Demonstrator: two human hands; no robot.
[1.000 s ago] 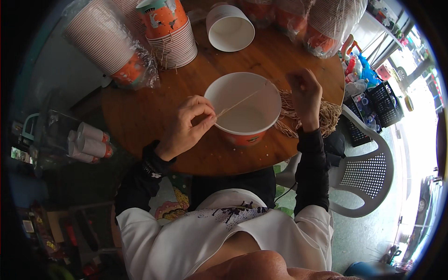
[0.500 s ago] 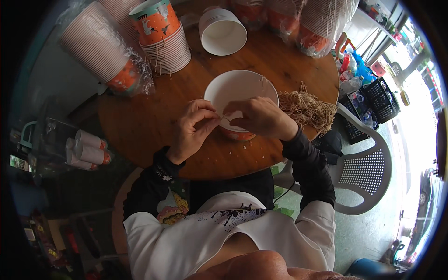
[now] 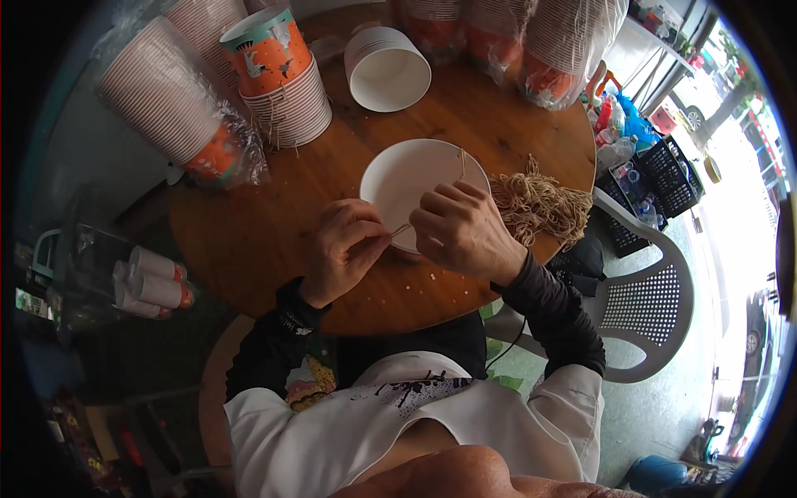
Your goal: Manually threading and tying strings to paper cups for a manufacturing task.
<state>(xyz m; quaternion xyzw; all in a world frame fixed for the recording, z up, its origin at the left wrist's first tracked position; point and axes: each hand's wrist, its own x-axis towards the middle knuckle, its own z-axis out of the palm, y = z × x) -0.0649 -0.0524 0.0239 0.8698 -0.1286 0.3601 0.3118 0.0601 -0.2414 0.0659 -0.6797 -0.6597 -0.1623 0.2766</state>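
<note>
A large white-lined paper bucket (image 3: pixel 407 168) stands in front of me on the round wooden table, its mouth tilted toward me. At its near rim my left hand (image 3: pixel 342 249) pinches a thin tan string (image 3: pixel 401 231) between thumb and fingertips. My right hand (image 3: pixel 466 231) is closed on the other part of that string, its back turned up and its fingertips hidden. Between the two hands the string makes a small narrow loop. Another short piece of string hangs over the bucket's far right rim. A tangled heap of tan strings (image 3: pixel 544 203) lies right of the bucket.
Stacked orange-printed paper buckets (image 3: pixel 286 108) stand at the back left, beside a plastic-wrapped stack (image 3: pixel 166 100). A white bucket (image 3: pixel 388 79) lies tipped at the back. More wrapped stacks (image 3: pixel 564 50) line the far right edge. A grey plastic chair (image 3: pixel 656 307) is at the right.
My right hand has turned so its back faces up and its fingers have curled in. The string between my hands now shows as a clearer loop. The whole view has shifted slightly.
</note>
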